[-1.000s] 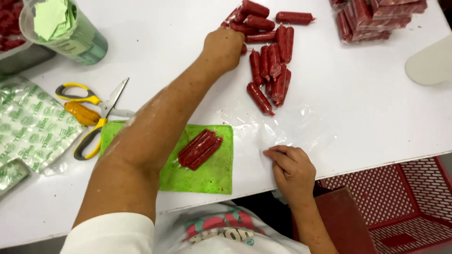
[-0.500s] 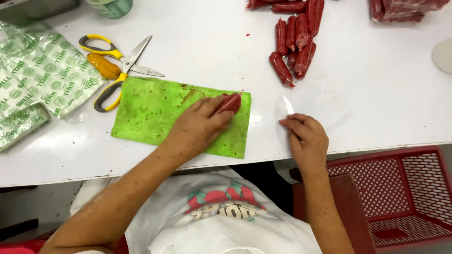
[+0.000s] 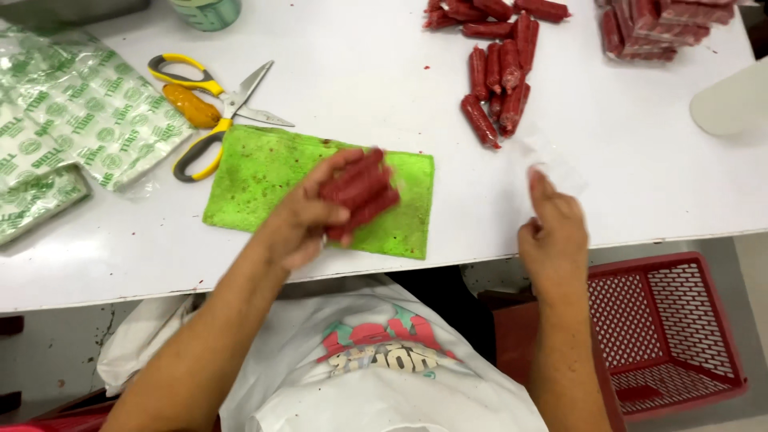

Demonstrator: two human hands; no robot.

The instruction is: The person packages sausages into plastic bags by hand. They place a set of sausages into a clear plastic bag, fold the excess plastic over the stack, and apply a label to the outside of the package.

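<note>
A person's white printed shirt fills the bottom of the view, with a red plastic crate (image 3: 680,336) on the floor to their right. Above it is the near edge of a white counter (image 3: 360,88).

The left hand (image 3: 308,220) is curled around a small bundle of red sausages (image 3: 360,192), lifted just over a green cloth (image 3: 264,172) that lies flat on the counter. The fingers wrap the bundle from below; the picture is blurred here, so the exact count is unclear. To carry the bundle well, the links should stay side by side and parallel, gripped firmly enough that none slides out.

The right hand (image 3: 552,232) pinches the edge of a clear plastic bag (image 3: 556,164) between thumb and fingers, near the counter's edge. The mouth of the bag would need holding wide for the bundle to go in cleanly.

Farther off, yellow-handled scissors (image 3: 212,108) lie beside the cloth, with green-printed wrappers (image 3: 72,120) to the left. More loose sausages (image 3: 496,80) lie at the far side
</note>
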